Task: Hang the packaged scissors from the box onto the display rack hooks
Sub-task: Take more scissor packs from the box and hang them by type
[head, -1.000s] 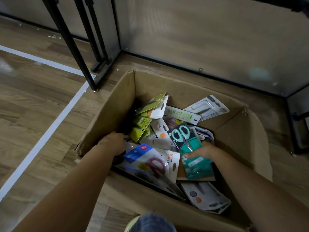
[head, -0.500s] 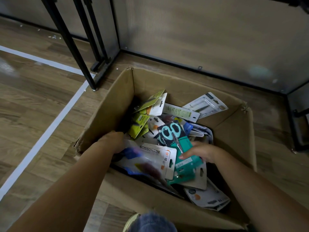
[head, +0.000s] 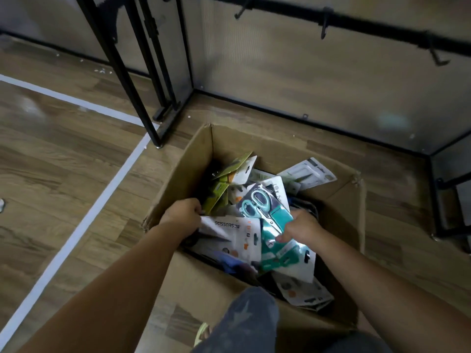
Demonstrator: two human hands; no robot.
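Lifted higher now — teal scissors pack (head: 274, 220) pinched by right hand (head: 300, 226), left hand (head: 182, 214) gripping white pack (head: 234, 234)

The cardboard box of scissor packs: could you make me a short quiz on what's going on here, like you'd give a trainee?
1. True or false: the right hand grips the teal scissors pack.
2. Which pack does the left hand hold? A) white pack printed SCISSORS B) yellow-green pack
3. Fill in: the hooks on the black rack bar carry ____ packs.

Key: 1 true; 2 A; 3 no. All packs lie in the cardboard box.
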